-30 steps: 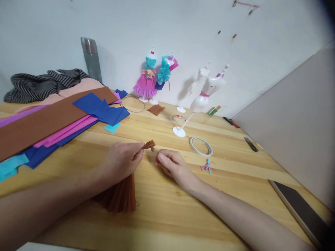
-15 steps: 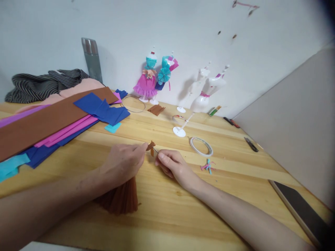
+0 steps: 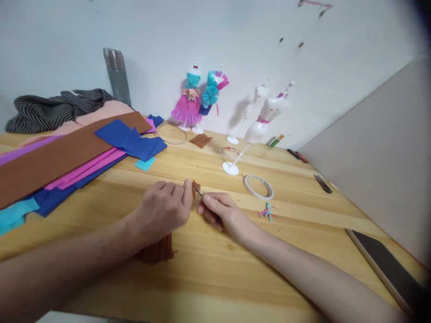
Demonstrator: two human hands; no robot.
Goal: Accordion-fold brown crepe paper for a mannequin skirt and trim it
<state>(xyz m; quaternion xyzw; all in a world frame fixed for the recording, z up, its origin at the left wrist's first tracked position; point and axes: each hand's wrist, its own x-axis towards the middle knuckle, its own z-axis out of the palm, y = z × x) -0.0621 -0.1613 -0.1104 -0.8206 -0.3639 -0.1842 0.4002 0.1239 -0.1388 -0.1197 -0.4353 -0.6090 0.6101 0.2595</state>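
Gathered, pleated brown crepe paper point(image 3: 158, 250) is gripped in my left hand point(image 3: 164, 208), whose closed fingers hide its middle. Its fanned lower part hangs out below the hand, and a small twisted end sticks out past the fingertips. My right hand point(image 3: 215, 208) is closed around a thin metal tool point(image 3: 199, 192), its kind hidden by the fingers. The tool's tip touches the twisted paper end. To the right of that hand lie a roll of tape point(image 3: 259, 197) and some pink and turquoise scraps point(image 3: 268, 212).
Folded brown point(image 3: 67, 154), blue and pink crepe paper covers the left side. Behind stand two dressed mini mannequins point(image 3: 188, 105) and a white one point(image 3: 257, 131), near a coil of wire point(image 3: 170, 142). A cutter point(image 3: 323, 184) and a phone-like dark slab point(image 3: 380, 264) lie right.
My left hand has turned with its knuckles more upright, and less of the pleated paper shows below it. The tool's tip has moved slightly left and up onto the twisted end.
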